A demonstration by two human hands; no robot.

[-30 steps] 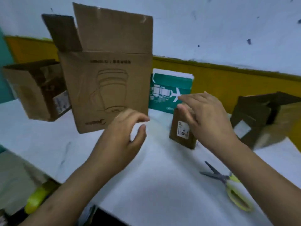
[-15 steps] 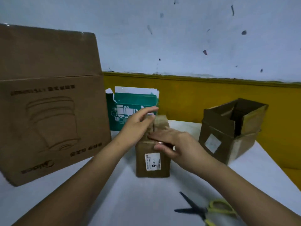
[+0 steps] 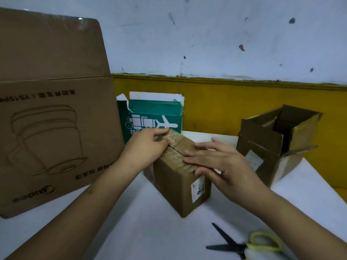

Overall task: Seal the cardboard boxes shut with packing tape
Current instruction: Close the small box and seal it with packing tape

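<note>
Closing the flaps, ahead of taping. Just right of the large box (image 3: 56,119): small box (image 3: 174,186), upright on the table (image 3: 150,233). Gripped at its far top edge by the curled left hand (image 3: 146,149); pressed down by the flat, straight-fingered right hand (image 3: 221,166) (seam slightly gaping). Next, probably: fetching tape, none visible, while keeping flaps down.

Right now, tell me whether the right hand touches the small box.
Touching. The head view shows the right hand lying flat on top of the small box.
</note>
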